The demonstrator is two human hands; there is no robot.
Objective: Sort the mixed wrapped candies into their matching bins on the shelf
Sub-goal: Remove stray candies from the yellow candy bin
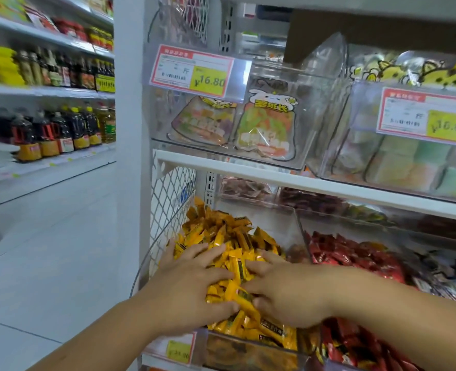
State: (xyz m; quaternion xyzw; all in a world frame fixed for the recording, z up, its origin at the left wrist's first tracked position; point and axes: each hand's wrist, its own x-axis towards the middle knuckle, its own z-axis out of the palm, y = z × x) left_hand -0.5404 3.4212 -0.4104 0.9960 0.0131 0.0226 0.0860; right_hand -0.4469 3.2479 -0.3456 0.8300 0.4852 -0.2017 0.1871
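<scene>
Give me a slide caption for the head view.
Both hands, left and right, spread over yellow wrapped candies in a clear bin.

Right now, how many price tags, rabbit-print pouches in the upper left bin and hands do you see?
Price tags: 3 (upper left, upper right, lower)
Rabbit-print pouches: 2 ()
Hands: 2, left hand, right hand, both on the yellow candies
Total: 7

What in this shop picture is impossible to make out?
- Head view: candies under the left hand and right hand are covered; whether either grips one is unclear.
- Lower price tag: digits blurred.
- Red candy bin: cut off by the right edge.
- Upper tag: small print unreadable.
</scene>
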